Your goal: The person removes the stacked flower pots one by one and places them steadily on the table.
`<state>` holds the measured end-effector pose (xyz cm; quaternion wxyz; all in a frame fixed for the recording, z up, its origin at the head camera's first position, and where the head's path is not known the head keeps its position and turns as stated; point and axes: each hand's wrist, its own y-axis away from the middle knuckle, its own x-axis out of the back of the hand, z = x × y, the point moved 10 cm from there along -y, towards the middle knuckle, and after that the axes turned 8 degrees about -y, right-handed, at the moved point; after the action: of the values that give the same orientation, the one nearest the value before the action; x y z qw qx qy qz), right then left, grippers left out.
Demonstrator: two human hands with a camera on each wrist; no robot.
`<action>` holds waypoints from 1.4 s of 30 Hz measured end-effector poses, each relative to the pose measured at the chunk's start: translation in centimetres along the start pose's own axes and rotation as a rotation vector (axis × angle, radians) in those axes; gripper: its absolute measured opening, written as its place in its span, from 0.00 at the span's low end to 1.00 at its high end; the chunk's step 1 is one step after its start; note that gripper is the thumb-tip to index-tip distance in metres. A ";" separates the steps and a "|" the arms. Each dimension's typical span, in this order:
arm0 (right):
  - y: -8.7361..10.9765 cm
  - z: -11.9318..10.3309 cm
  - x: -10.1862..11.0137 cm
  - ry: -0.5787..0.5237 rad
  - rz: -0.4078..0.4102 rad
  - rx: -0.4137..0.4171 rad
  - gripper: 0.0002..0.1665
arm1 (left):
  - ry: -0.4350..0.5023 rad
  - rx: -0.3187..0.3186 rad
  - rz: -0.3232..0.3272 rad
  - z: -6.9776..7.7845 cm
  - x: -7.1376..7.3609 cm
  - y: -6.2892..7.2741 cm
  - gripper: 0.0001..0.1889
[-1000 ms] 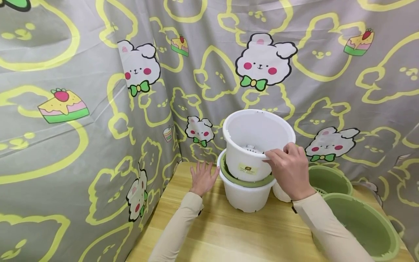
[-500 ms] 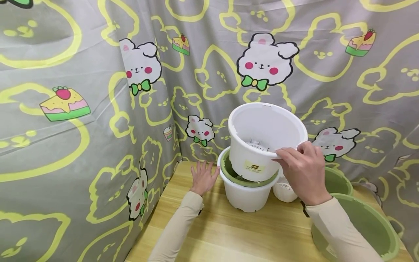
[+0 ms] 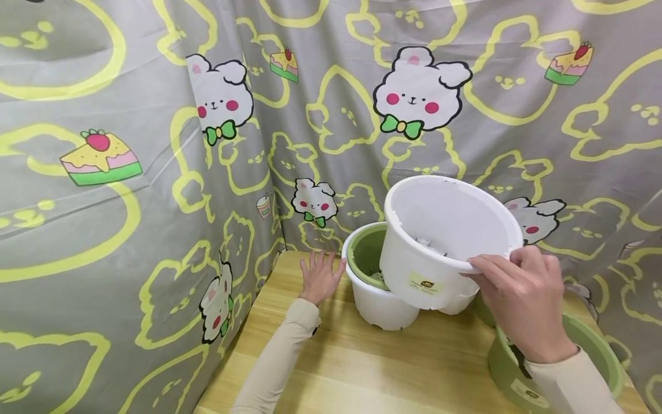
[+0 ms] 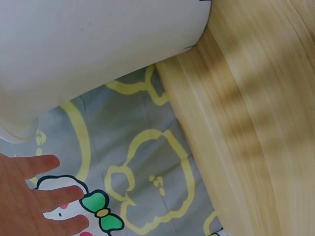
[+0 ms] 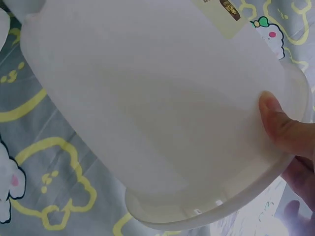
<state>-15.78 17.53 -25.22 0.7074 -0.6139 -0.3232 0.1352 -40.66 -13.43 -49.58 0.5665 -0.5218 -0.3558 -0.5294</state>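
Observation:
My right hand (image 3: 524,299) pinches the near right rim of a white plastic flowerpot (image 3: 455,224), which is tilted in the air. The thumb (image 5: 278,123) lies on its outer wall in the right wrist view; a yellowish label faces me. Lower left on the table stands another white flowerpot (image 3: 385,310) with a green pot (image 3: 364,256) nested inside. The raised pot hides their right side. My left hand (image 3: 320,279) has its fingers spread, its thumb at the left rim of the standing white pot; whether they touch I cannot tell.
On the right of the wooden table (image 3: 372,368) sits a large green pot (image 3: 522,376), partly behind my right forearm. Behind the raised pot a small white pot (image 3: 457,302) shows partly. A patterned curtain (image 3: 331,103) encloses the back and left side.
My right hand has lifted the white flowerpot off the nested pots and carried it right, tilting it and uncovering the green pot. My left hand stays in place.

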 end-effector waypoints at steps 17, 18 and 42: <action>2.9 -1.6 6.5 -0.011 0.156 0.012 0.28 | 0.001 -0.001 -0.014 0.0 0.0 0.0 0.39; 3.0 -1.7 6.9 -0.018 0.176 0.015 0.27 | -0.003 0.000 -0.018 0.1 0.0 0.1 0.39; 10.6 -2.8 6.6 -0.145 -0.299 0.116 0.28 | -0.025 0.002 0.003 -0.1 -0.1 -0.7 0.39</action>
<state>-6.94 21.45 -33.52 0.7286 -0.5059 -0.4528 0.0905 -41.39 -13.45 -49.53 0.5634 -0.5283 -0.3624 -0.5217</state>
